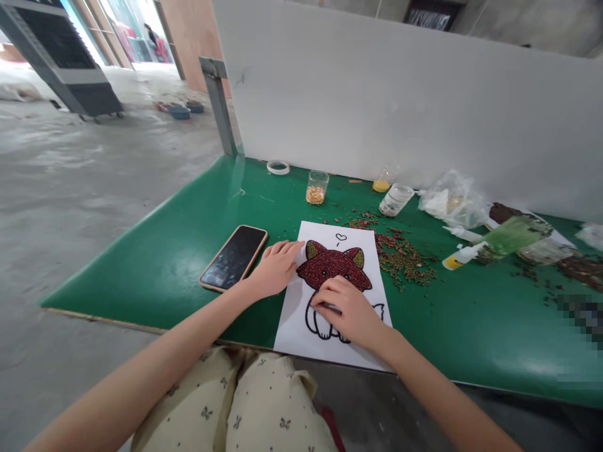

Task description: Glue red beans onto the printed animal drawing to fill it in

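A white sheet (289, 320) with a fox drawing lies on the green table; the fox's head is covered in dark red grains and its ears in green ones. My left hand (277, 269) rests flat at the sheet's left edge, fingers stretched toward the left ear. Over the upper body of the fox, just below its head, is my right hand (346, 307), thumb and fingertips brought together; whatever they pinch is too small to make out. Red and green grains (405, 257) are scattered right of the sheet.
A phone (234, 257) lies left of the sheet. Behind stand a cup of corn kernels (317, 188), a tape roll (277, 167) and a clear jar (396, 199). To the right are a glue bottle (463, 256), a green-coated container (516, 237) and a plastic bag (455, 199). A white panel (377, 94) rises behind.
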Available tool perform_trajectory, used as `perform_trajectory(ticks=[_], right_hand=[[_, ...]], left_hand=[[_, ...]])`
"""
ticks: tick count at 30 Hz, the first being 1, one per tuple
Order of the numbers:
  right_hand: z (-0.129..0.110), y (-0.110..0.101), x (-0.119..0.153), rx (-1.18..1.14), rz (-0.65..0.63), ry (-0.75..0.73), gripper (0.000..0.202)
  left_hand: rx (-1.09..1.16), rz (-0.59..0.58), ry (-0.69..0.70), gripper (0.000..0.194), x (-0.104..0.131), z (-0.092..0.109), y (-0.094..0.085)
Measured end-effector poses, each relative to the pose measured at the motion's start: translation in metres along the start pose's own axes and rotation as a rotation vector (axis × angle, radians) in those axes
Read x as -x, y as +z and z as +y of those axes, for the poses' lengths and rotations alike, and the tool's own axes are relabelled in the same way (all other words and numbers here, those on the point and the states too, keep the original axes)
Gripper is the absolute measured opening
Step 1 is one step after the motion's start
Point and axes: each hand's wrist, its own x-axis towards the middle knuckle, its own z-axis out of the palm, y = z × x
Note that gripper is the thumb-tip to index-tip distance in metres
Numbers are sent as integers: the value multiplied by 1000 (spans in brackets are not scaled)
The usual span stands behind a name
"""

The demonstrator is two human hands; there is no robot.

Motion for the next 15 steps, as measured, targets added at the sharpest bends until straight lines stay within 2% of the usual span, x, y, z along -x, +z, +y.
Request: perform_trajectory(ticks=[7, 15], right_hand=[[1, -6, 3, -32, 21, 17, 18], [-7, -4, -4, 18, 7, 69, 5]], left_hand=[[12, 8, 2, 51, 0, -1, 1], [3, -10, -7, 51, 0, 1, -1]])
